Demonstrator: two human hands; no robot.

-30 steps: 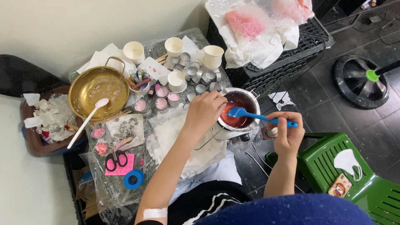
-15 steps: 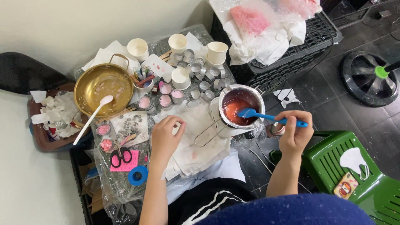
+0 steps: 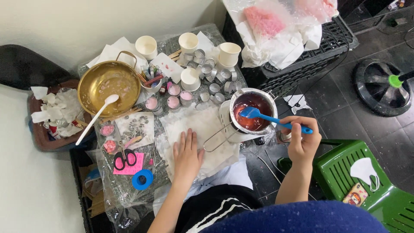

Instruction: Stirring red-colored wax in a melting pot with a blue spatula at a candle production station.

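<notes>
Spatula (image 3: 263,116), blue, blade end dipped in red liquid inside the small metal pot (image 3: 252,113); pot stands at the right edge of the covered table (image 3: 202,36), its wire handle pointing back toward the person.

Right hand (image 3: 303,142): fingers curled closed around the spatula's handle end, gripping it over the pot's right rim.

Left hand (image 3: 188,156): open, palm down, fingers laid flat and close together on the white paper sheet (image 3: 202,129) just left of the pot. Holds nothing.

Counts:
- White paper cups (image 3: 146,46): four, upright, along the far side of the table.
- Brass-coloured bowl (image 3: 108,88): one, with one white spoon (image 3: 97,117) leaning out over its near rim.
- Small tins with pink fill (image 3: 173,102): about four in a cluster between bowl and pot; empty metal tins behind them, too many and too small to count surely.
- Scissors (image 3: 125,159): one pair, red-handled, on a pink note.
- Blue tape roll (image 3: 142,179): one, near the table's front edge.
- Green plastic stool (image 3: 366,181): one, to the right, bearing one white face mask (image 3: 364,170).
</notes>
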